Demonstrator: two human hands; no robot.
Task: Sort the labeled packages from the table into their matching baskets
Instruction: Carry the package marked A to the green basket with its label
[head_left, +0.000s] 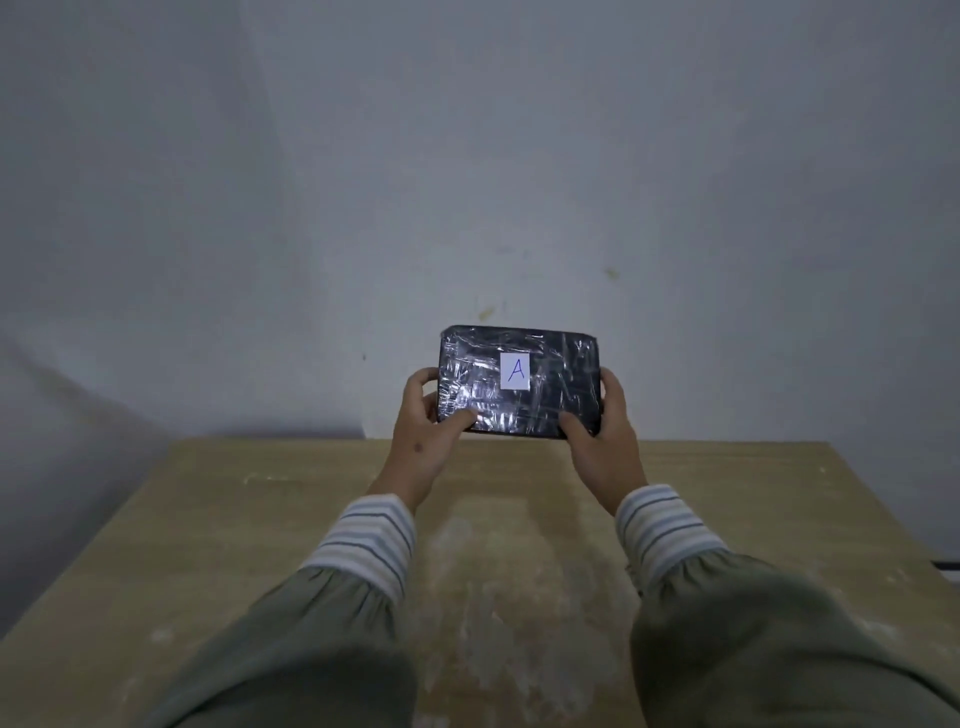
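A flat black package (519, 382) wrapped in shiny clear tape is held up in the air above the far edge of the table, its face turned toward me. A small white label (515, 371) on it bears a handwritten blue letter A. My left hand (423, 431) grips the package's left end, thumb on the front. At the right end, my right hand (602, 441) holds it the same way. No basket is in view.
A light wooden table (260, 545) with pale scuffs fills the lower half of the view, and nothing lies on the visible part. A bare grey-white wall (467, 156) stands right behind it. My sleeves are striped with green cuffs.
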